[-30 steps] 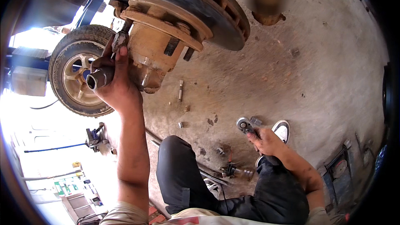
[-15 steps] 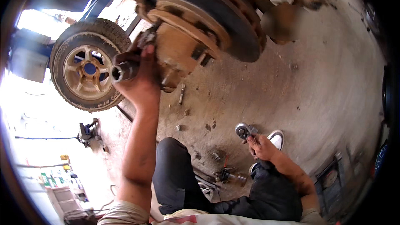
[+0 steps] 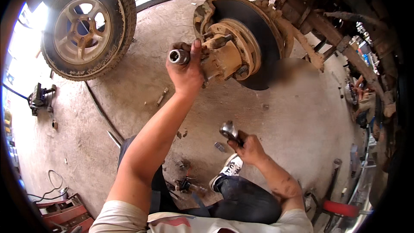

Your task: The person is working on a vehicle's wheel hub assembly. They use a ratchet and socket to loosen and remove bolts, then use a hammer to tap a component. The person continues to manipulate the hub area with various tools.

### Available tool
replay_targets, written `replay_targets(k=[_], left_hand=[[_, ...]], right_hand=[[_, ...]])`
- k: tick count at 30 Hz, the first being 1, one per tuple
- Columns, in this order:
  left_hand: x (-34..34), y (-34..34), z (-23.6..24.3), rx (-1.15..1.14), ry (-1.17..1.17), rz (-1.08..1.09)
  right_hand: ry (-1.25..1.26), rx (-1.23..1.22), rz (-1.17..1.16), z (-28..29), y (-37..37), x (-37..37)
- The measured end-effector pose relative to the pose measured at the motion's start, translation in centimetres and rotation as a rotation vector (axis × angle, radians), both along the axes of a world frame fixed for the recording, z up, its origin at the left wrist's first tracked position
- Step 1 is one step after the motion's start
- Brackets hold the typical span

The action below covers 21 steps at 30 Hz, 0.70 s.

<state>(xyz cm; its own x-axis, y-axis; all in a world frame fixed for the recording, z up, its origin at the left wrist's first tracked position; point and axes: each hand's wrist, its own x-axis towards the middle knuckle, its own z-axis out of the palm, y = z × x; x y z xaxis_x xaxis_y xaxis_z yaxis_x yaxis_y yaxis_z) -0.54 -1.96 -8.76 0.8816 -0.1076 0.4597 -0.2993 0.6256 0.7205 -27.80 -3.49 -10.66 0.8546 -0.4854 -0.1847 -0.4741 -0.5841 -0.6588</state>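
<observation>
My left hand [image 3: 186, 72] is closed around a metal socket [image 3: 178, 56], its hollow end facing me. That hand is beside the muddy wheel hub [image 3: 227, 58], and its far fingers are hidden, so I cannot tell whether they touch the hub. Wheel studs stick out of the hub's face, with a dark brake disc [image 3: 267, 39] behind it and a brake caliper [image 3: 202, 17] at the disc's left edge. Lower and to the right, my right hand [image 3: 250, 150] grips a ratchet wrench, whose round head [image 3: 229, 129] points up and left, apart from the hub.
An off-road wheel [image 3: 82, 30] stands at the upper left. A floor jack's dark part [image 3: 41, 99] lies below it. Small metal pieces [image 3: 162, 96] and another socket [image 3: 219, 146] lie on the concrete. Rusty vehicle frame parts [image 3: 345, 43] fill the upper right. A red metal rack [image 3: 67, 213] sits lower left.
The view has swung, so the hub now sits farther right. My left hand still holds the socket beside the hub, and my right hand with the ratchet wrench appears farther left.
</observation>
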Motion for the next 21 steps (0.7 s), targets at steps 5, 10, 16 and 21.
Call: replay_targets(k=[5,10,16,21], left_hand=[[0.8,2.4,1.1,0.183,0.154,-0.119],[2.1,4.4,3.0,0.203,0.328,-0.124],[3.6,6.7,4.7,0.295,0.361,-0.399],[2.8,7.3,6.3,0.479,0.152,-0.495]], right_hand=[[-0.165,-0.027,0.045,7.8,2.3,3.8],[-0.096,-0.093,0.117,13.0,6.8,4.9],[0.121,-0.167,0.345,12.5,12.9,3.6],[0.182,-0.048,0.343,11.7,18.2,4.4]])
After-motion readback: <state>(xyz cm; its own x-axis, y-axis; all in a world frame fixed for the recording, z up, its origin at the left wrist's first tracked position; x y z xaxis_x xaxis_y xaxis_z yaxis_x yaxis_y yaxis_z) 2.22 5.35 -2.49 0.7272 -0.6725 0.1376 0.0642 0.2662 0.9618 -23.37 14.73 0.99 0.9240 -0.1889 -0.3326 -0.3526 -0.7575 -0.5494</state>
